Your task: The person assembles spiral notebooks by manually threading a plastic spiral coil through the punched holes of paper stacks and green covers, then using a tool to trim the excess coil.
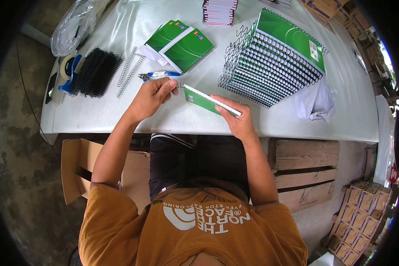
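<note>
My right hand (pixel 238 119) grips a small green notebook (pixel 204 101) by its right end, tilted above the table's near edge with its white page edge upward. At the notebook's left corner my left hand (pixel 154 97) is closed, thumb against fingers, on the end of a dark spiral coil (pixel 180 85); most of the coil is hidden. Just beyond my left hand lie blue-handled cutting pliers (pixel 159 74). Loose spiral coils (pixel 131 73) rest to their left. Farther off are several green notebooks (pixel 188 48) with loose white pieces beside them.
A tall stack of green spiral notebooks (pixel 275 57) stands at the right, beside a crumpled white bag (pixel 315 101). Black coils (pixel 97 73) and a blue tape dispenser (pixel 71 73) lie left. A small notebook stack (pixel 219 12) is at the back. An open cardboard box (pixel 135 173) sits below the table.
</note>
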`<state>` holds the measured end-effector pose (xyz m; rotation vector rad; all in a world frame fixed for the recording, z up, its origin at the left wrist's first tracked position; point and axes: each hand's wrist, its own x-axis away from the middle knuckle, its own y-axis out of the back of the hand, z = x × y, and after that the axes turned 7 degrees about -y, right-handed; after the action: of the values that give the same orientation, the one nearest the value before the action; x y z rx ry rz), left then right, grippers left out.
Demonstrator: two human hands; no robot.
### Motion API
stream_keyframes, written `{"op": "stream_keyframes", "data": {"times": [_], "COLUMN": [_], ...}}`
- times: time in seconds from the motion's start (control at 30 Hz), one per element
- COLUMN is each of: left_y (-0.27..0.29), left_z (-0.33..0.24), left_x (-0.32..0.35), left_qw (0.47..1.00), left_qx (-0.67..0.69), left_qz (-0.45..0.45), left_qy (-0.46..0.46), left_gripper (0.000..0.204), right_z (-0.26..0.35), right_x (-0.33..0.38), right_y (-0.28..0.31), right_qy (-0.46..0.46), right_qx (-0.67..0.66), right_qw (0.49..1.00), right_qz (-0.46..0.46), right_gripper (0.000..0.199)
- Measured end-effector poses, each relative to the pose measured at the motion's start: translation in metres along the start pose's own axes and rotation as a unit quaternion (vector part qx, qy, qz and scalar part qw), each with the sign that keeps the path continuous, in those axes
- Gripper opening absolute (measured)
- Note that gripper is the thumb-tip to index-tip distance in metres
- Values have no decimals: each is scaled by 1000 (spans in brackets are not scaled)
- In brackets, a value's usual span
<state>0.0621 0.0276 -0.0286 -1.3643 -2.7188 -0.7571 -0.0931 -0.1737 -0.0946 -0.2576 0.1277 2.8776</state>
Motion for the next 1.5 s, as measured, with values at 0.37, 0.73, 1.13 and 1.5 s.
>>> {"op": "stream_keyframes", "data": {"times": [0.37, 0.73, 1.13, 1.5], "left_y": [-3, -18, -83, 15], "left_z": [-42, 59, 88, -33], "left_x": [2, 5, 49, 30], "left_qw": [836, 701, 795, 922], "left_qx": [-479, -507, -448, -315], "left_qz": [-3, -376, -214, 60], "left_qy": [-267, -332, -348, -219], "left_gripper": [61, 113, 113, 27], "right_z": [1, 5, -2, 5], "right_x": [10, 33, 35, 19], "right_y": [-10, -53, -59, -30], "right_qy": [28, 108, 99, 3], "right_qx": [42, 55, 30, -26], "right_qw": [998, 990, 990, 1000], "right_qz": [-31, -65, -96, 2], "right_gripper": [30, 37, 33, 28]}}
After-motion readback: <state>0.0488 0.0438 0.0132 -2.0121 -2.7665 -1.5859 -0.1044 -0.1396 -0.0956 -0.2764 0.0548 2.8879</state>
